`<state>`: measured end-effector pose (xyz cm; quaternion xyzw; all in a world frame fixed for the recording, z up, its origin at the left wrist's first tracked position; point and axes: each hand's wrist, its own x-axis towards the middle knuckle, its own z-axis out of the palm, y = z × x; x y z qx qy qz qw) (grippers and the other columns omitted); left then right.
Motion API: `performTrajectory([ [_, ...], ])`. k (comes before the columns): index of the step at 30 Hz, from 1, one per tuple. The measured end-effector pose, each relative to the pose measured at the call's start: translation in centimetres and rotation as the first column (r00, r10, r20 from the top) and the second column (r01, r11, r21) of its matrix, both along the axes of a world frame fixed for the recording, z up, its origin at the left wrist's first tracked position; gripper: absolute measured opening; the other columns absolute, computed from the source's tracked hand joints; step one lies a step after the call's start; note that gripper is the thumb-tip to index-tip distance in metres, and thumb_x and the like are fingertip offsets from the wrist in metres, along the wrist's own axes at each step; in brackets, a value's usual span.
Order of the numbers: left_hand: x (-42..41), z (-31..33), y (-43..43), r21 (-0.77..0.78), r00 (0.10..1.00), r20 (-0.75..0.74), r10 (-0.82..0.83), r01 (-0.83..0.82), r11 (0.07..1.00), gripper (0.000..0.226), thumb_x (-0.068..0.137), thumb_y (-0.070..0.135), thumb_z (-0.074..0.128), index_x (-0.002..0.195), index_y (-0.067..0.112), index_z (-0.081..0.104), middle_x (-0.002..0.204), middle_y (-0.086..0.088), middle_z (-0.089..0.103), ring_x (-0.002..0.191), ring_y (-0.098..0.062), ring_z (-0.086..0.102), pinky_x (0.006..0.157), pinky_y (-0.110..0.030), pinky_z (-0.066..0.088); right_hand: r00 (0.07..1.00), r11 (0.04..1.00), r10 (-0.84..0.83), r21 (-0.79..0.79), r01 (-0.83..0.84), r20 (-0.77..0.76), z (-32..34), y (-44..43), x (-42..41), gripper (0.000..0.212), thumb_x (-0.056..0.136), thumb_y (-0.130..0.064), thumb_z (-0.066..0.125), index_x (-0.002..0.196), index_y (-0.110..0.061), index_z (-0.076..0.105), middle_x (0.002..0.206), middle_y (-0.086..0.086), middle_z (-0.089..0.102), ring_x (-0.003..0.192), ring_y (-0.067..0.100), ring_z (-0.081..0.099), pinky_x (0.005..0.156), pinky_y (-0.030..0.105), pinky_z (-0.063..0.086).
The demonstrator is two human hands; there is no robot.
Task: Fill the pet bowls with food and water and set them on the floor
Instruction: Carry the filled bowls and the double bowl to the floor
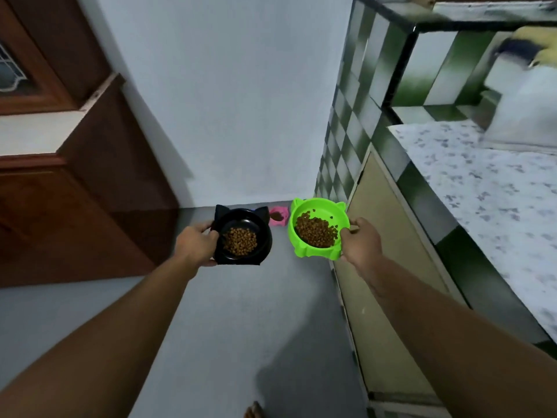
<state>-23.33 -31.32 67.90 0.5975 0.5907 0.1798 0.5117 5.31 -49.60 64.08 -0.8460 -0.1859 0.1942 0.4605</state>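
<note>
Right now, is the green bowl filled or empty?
Partly filled: brown kibble lies in the green bowl, covering most of its bottom. The right hand grips its rim.

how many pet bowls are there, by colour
black bowl: 1, in the left hand
green bowl: 1, in the right hand
pink bowl: 1, on the floor
total: 3
</note>
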Motion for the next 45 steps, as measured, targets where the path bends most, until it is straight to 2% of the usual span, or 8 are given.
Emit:
performTrajectory([
  [10,5.7,-6.4,14.5,-0.018,0.998,-0.026,0.066,-0.066,0.998,0.037,0.100,0.014,0.054,0.132,0.027,0.065,0.112,-0.016,0.069,0.086,-0.031,0.070,0.069,-0.055,0.063,0.998,0.997,0.056,-0.043,-0.056,-0.012,-4.8,14.3,4.9,0.019,0.075,-0.026,0.054,0.090,-0.029,0.064,0.085,0.001,0.069,0.080,0.031,0.069,0.072,0.053,0.060],
  [15,10.1,-13.1,21.8,0.012,0.995,0.015,0.100,-0.100,0.995,0.038,0.101,0.014,0.054,0.135,0.025,0.064,0.117,-0.014,0.067,0.088,-0.029,0.070,0.067,-0.050,0.064,0.996,0.994,0.090,-0.058,-0.089,0.019,-10.5,22.1,8.6,0.021,0.086,-0.008,0.059,0.104,-0.013,0.069,0.093,0.007,0.071,0.087,0.028,0.068,0.078,0.037,0.056],
  [19,13.3,-20.9,26.6,0.019,0.997,0.025,0.076,-0.076,0.997,0.037,0.102,0.014,0.053,0.137,0.022,0.062,0.104,-0.015,0.070,0.080,-0.025,0.070,0.058,-0.038,0.063,0.993,0.992,0.108,-0.075,-0.105,0.046,-18.1,27.7,10.6,0.020,0.085,-0.006,0.060,0.101,-0.015,0.068,0.092,0.010,0.071,0.087,0.031,0.066,0.078,0.038,0.054],
  [23,15.5,-30.9,31.2,0.028,0.999,0.013,0.033,-0.034,0.999,0.039,0.101,0.014,0.054,0.140,0.020,0.061,0.108,-0.018,0.071,0.085,-0.030,0.071,0.061,-0.046,0.064,0.995,0.992,0.083,-0.100,-0.077,0.050,-27.8,32.1,11.6,0.020,0.088,-0.006,0.060,0.103,-0.017,0.066,0.087,0.008,0.067,0.084,0.027,0.061,0.076,0.033,0.050],
  [28,17.1,-44.2,35.3,0.027,1.000,-0.020,0.003,-0.002,1.000,0.040,0.102,0.013,0.052,0.141,0.019,0.060,0.113,-0.019,0.068,0.082,-0.028,0.070,0.052,-0.035,0.061,0.998,0.996,0.055,-0.071,-0.052,0.042,-42.3,36.8,13.8,0.024,0.085,-0.005,0.061,0.108,-0.013,0.066,0.097,0.014,0.071,0.085,0.032,0.066,0.078,0.047,0.058],
  [34,18.3,-58.9,37.7,-0.018,0.999,-0.039,-0.012,0.011,1.000,0.039,0.102,0.014,0.053,0.140,0.017,0.060,0.109,-0.018,0.068,0.081,-0.027,0.069,0.059,-0.042,0.064,0.996,0.994,0.018,-0.105,-0.009,0.087,-57.4,40.2,17.2,0.025,0.083,-0.008,0.063,0.107,-0.013,0.067,0.098,0.014,0.071,0.086,0.035,0.068,0.074,0.052,0.059],
  [41,20.6,-69.8,38.7,-0.084,1.000,-0.030,-0.001,-0.001,0.996,0.032,0.101,0.014,0.054,0.130,0.020,0.067,0.106,-0.016,0.070,0.079,-0.023,0.069,0.053,-0.039,0.062,0.997,0.980,0.009,-0.197,0.006,0.078,-68.1,41.4,19.3,0.026,0.083,-0.008,0.064,0.109,-0.010,0.067,0.105,0.018,0.071,0.096,0.035,0.067,0.083,0.039,0.055],
  [45,21.5,-73.4,39.5,-0.083,0.998,-0.061,-0.013,0.008,0.997,0.030,0.086,0.034,0.059,0.112,0.039,0.074,0.108,-0.011,0.075,0.090,-0.028,0.073,0.073,-0.050,0.064,0.998,0.970,0.038,-0.244,-0.024,0.050,-71.2,41.4,20.2,0.029,0.083,-0.008,0.063,0.111,-0.010,0.067,0.107,0.018,0.071,0.098,0.036,0.067,0.084,0.040,0.055],
])
